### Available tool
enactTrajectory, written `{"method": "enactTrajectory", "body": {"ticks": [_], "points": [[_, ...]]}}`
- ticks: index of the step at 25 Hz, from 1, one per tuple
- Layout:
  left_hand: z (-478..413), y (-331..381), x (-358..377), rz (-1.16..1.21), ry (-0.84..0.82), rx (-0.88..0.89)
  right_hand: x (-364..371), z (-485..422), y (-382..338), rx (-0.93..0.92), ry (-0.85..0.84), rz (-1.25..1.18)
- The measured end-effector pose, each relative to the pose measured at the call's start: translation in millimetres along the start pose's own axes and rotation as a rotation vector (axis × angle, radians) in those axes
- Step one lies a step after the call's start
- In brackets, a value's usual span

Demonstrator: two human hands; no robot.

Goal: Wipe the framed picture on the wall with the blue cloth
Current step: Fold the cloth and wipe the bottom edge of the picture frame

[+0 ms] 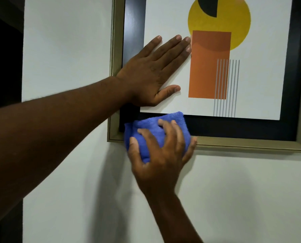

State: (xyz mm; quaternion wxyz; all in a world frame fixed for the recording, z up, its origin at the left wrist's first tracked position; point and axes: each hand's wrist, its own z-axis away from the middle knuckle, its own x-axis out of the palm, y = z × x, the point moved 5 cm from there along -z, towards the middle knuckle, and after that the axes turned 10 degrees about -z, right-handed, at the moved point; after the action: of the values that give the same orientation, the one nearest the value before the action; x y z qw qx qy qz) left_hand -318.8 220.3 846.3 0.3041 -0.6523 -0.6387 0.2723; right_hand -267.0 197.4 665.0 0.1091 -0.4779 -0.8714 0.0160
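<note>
The framed picture [251, 142] hangs on a white wall; it has a dull gold frame, a black border and a print with a yellow circle, an orange rectangle and grey stripes. My left hand [151, 72] lies flat and spread on the print's lower left part, touching the glass. My right hand [162, 155] presses the bunched blue cloth [146, 130] against the frame's bottom left corner, over the black border and the gold bottom rail. The picture's top and right edge run out of view.
White wall [233, 199] fills the area below and to the left of the frame. A dark opening [4, 58] lies at the far left edge.
</note>
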Motion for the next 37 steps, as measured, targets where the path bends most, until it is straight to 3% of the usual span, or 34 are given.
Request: {"method": "enactTrajectory", "body": {"ticks": [3,6,11,15,22,30,37], "points": [[1,1,2,0.024,-0.019,-0.024,-36,-11,50,0.042,0.15,0.084],[3,1,5,0.0,-0.028,-0.043,-36,-13,54,0.221,0.294,0.072],[3,0,5,0.009,-0.011,-0.026,18,11,-17,-0.01,-0.084,0.037],[2,0,8,-0.005,-0.027,-0.025,-14,1,35,-0.133,-0.133,0.139],[5,13,3,0.034,-0.156,-0.112,-113,-34,153,0.036,-0.161,0.234],[-7,111,-37,0.352,-0.37,-0.307,-154,-59,147,0.245,-0.35,-0.056],[-7,195,-76,0.392,-0.293,-0.472,-166,-70,143,0.178,-0.491,0.068]]}}
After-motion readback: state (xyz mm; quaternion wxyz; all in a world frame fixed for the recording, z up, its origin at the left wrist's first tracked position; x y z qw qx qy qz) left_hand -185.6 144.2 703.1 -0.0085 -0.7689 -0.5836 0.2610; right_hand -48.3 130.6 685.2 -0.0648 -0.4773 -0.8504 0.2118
